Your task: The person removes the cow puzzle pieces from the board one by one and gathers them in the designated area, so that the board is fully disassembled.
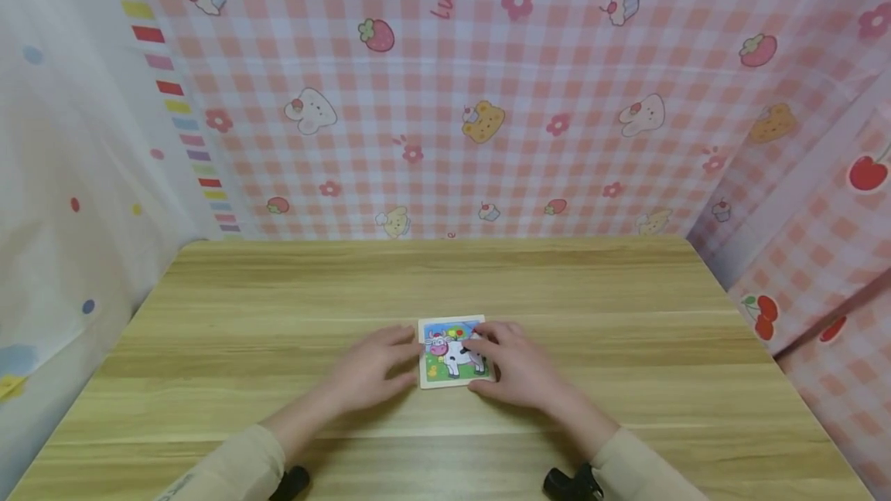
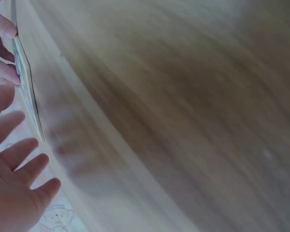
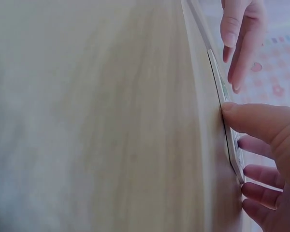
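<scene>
A small square cow puzzle (image 1: 452,368) with a pale wooden border lies flat on the table, picture side up. My right hand (image 1: 518,366) grips it at its right side, thumb on the near edge and fingers spread over and around the right part of the picture. In the right wrist view the thumb (image 3: 241,116) meets the board's edge. My left hand (image 1: 376,369) is beside the left edge, fingers loosely bent and apart. The left wrist view shows its spread fingers (image 2: 24,159) holding nothing, next to the board's thin edge (image 2: 31,92).
The wood-grain table (image 1: 445,277) extends around both hands. Behind it hangs a pink checked cloth (image 1: 445,99), with further patterned cloth at the left and right sides. Dark wrist devices (image 1: 574,483) sit under the sleeves near the front.
</scene>
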A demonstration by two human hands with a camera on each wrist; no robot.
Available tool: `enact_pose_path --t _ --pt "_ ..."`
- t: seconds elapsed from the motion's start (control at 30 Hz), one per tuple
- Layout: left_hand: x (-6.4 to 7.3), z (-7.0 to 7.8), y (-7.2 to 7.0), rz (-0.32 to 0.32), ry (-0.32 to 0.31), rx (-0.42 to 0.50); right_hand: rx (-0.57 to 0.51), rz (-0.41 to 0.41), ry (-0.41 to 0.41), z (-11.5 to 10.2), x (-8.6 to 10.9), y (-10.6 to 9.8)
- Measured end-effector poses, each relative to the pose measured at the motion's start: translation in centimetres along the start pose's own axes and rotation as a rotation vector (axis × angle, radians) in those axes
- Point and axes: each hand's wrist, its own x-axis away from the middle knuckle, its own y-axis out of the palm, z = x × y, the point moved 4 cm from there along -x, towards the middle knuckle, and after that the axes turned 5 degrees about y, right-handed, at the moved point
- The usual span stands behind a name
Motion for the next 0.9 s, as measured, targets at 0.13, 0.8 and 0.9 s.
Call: enact_pose_path --t 0.13,0.8,0.9 --pt "0.2 -0.1 0.1 -0.018 -0.010 0.010 -0.010 -0.008 -0.007 -0.4 -0.2 0.3" --pt "0.7 -0.3 1.2 0.048 -0.139 0.053 -0.053 -0.030 -0.020 -1.0 -0.7 0.3" --pt "0.7 -0.4 1.4 0.065 -0.150 0.058 -0.054 -0.034 -0.015 -0.9 -1.0 0.2"
